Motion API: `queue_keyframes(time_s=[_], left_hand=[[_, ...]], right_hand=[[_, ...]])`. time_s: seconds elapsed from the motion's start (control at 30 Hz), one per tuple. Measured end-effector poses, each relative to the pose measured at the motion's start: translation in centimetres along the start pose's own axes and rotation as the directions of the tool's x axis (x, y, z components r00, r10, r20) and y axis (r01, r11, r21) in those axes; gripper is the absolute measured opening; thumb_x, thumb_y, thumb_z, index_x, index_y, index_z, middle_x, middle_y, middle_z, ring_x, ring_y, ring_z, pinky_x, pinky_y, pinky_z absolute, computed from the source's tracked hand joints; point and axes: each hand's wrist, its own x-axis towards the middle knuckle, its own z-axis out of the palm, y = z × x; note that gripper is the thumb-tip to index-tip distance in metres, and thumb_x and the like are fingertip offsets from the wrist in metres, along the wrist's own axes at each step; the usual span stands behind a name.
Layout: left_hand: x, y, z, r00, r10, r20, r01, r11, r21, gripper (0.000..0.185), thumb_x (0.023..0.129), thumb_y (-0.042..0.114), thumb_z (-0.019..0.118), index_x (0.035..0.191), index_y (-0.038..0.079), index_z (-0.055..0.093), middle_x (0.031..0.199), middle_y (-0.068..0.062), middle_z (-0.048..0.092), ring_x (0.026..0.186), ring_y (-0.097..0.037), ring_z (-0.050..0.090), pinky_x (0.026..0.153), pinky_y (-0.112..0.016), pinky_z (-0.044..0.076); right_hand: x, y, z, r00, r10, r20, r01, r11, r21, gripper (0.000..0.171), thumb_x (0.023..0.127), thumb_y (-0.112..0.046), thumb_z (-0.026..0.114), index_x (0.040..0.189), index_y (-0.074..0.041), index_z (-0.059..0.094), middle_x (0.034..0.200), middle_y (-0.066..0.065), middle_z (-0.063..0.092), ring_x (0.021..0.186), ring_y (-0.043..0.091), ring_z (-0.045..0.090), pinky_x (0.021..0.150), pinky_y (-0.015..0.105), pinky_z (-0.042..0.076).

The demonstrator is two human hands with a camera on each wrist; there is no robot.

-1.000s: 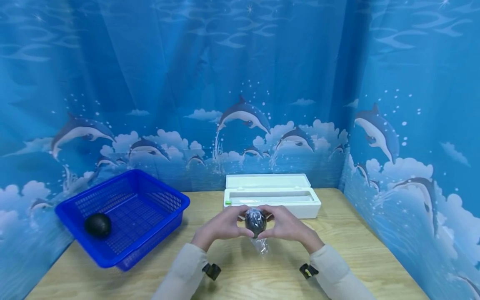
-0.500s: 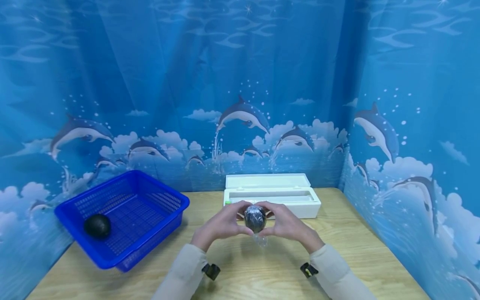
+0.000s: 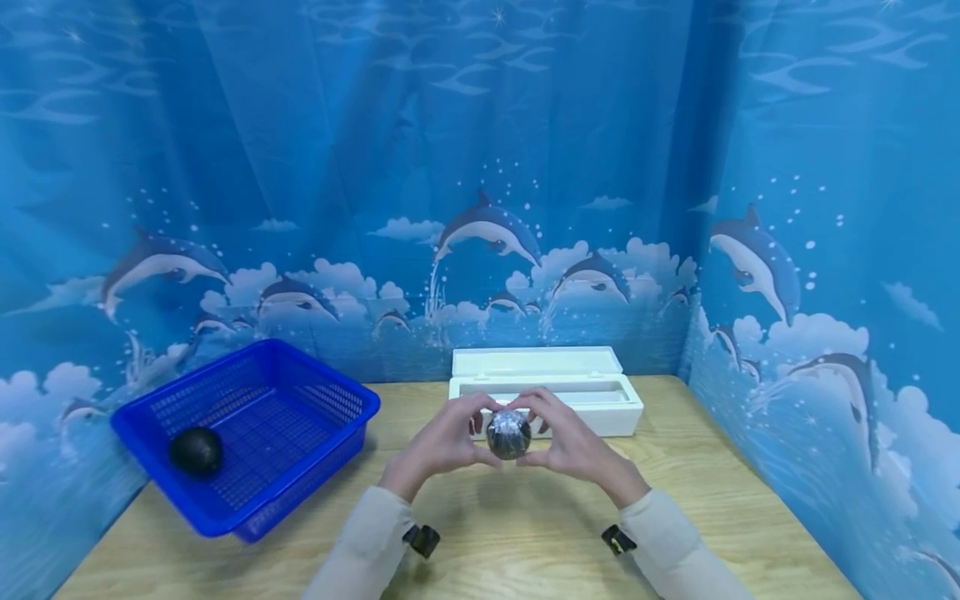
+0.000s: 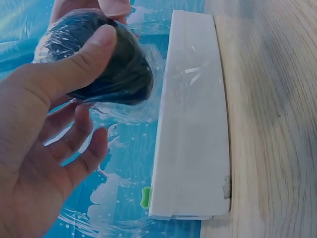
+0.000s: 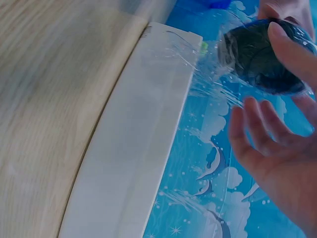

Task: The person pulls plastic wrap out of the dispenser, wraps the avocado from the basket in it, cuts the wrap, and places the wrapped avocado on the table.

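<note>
Both your hands pinch wrapped ball (image 3: 509,434) above table (image 3: 720,500), just before white box (image 3: 600,408): left hand (image 3: 442,443), right hand (image 3: 572,445), thumbs and fingertips curled on it. Risk, likely: slick film lets ball slip; hard squeeze tears wrap.

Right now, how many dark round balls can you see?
2: one dark round ball wrapped in clear film, held between both hands above the table; one bare in the blue plastic basket. None seems hidden.
</note>
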Motion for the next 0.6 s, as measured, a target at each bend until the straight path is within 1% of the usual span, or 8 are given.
queue_keyframes(time_s=[0.07, 0.13, 0.2, 0.3, 0.33, 0.47, 0.53, 0.6], left_hand=[[-0.03, 0.02, -0.06, 1.000, -0.010, -0.001, 0.010, 1.000, 0.000, 0.066, 0.069, 0.018, 0.097, 0.127, 0.017, 0.065, 0.111, 0.003, 0.068, 0.077, -0.014, 0.062, 0.065, -0.021, 0.055], [-0.06, 0.01, -0.06, 1.000, -0.022, 0.007, 0.022, 1.000, -0.012, 0.066, 0.070, 0.015, 0.096, 0.127, 0.017, 0.065, 0.115, 0.001, 0.067, 0.073, -0.010, 0.062, 0.064, -0.020, 0.056], [-0.06, 0.00, -0.01, 0.999, -0.029, 0.014, 0.030, 0.999, -0.026, 0.067, 0.070, 0.011, 0.096, 0.128, 0.017, 0.064, 0.121, -0.001, 0.067, 0.073, -0.008, 0.065, 0.066, -0.019, 0.058], [-0.03, 0.05, 0.15, 0.999, -0.030, 0.021, 0.031, 0.999, -0.043, 0.067, 0.071, 0.006, 0.094, 0.129, 0.018, 0.062, 0.128, -0.002, 0.064, 0.082, -0.010, 0.068, 0.071, -0.018, 0.059], [-0.02, 0.11, 0.22, 0.999, -0.028, 0.021, 0.029, 0.998, -0.047, 0.068, 0.071, 0.004, 0.094, 0.129, 0.018, 0.062, 0.129, -0.002, 0.063, 0.085, -0.011, 0.069, 0.072, -0.017, 0.059], [0.10, 0.19, 0.64, 1.000, -0.015, 0.022, 0.016, 0.999, -0.033, 0.070, 0.070, -0.002, 0.092, 0.129, 0.019, 0.061, 0.128, -0.001, 0.061, 0.089, -0.012, 0.068, 0.074, -0.016, 0.059], [0.13, 0.21, 0.80, 1.000, -0.001, 0.028, 0.001, 1.000, -0.018, 0.069, 0.072, -0.002, 0.091, 0.130, 0.019, 0.060, 0.128, -0.001, 0.059, 0.088, -0.009, 0.066, 0.075, -0.018, 0.060], [0.11, 0.21, 0.89, 0.999, 0.002, 0.044, -0.001, 1.000, -0.026, 0.068, 0.074, 0.001, 0.090, 0.131, 0.021, 0.058, 0.129, -0.002, 0.056, 0.089, -0.009, 0.066, 0.077, -0.023, 0.061]], right_hand=[[-0.13, 0.07, -0.21, 0.999, 0.024, 0.036, -0.025, 0.999, 0.026, 0.069, 0.081, -0.006, 0.085, 0.141, -0.022, 0.056, 0.137, 0.006, 0.057, 0.102, 0.019, 0.062, 0.079, 0.030, 0.060], [-0.23, 0.22, -0.41, 0.997, 0.044, 0.068, -0.049, 0.996, 0.069, 0.062, 0.089, 0.000, 0.073, 0.144, -0.020, 0.053, 0.138, 0.008, 0.058, 0.098, 0.021, 0.065, 0.076, 0.029, 0.060], [-0.27, 0.35, -0.60, 0.994, 0.073, 0.076, -0.081, 0.990, 0.115, 0.053, 0.095, 0.002, 0.061, 0.145, -0.015, 0.053, 0.136, 0.012, 0.060, 0.095, 0.025, 0.068, 0.073, 0.032, 0.062], [-0.15, 0.52, -0.76, 0.988, 0.142, 0.057, -0.150, 0.976, 0.159, 0.034, 0.108, -0.010, 0.048, 0.141, -0.006, 0.054, 0.123, 0.018, 0.066, 0.087, 0.026, 0.071, 0.069, 0.037, 0.063], [-0.11, 0.50, -0.80, 0.982, 0.180, 0.053, -0.187, 0.968, 0.168, 0.033, 0.111, -0.018, 0.044, 0.139, -0.005, 0.055, 0.117, 0.017, 0.067, 0.083, 0.025, 0.071, 0.067, 0.038, 0.063], [0.02, 0.61, -0.69, 0.949, 0.299, 0.101, -0.314, 0.927, 0.206, 0.048, 0.113, -0.039, 0.037, 0.141, -0.002, 0.051, 0.096, 0.013, 0.071, 0.071, 0.021, 0.071, 0.065, 0.040, 0.063], [0.02, 0.62, -0.61, 0.935, 0.328, 0.138, -0.353, 0.904, 0.242, 0.052, 0.112, -0.042, 0.039, 0.145, -0.003, 0.047, 0.095, 0.013, 0.073, 0.071, 0.021, 0.072, 0.068, 0.043, 0.065], [0.01, 0.60, -0.59, 0.930, 0.330, 0.159, -0.364, 0.888, 0.282, 0.054, 0.111, -0.040, 0.045, 0.149, -0.003, 0.043, 0.101, 0.018, 0.074, 0.076, 0.024, 0.074, 0.072, 0.046, 0.065]])
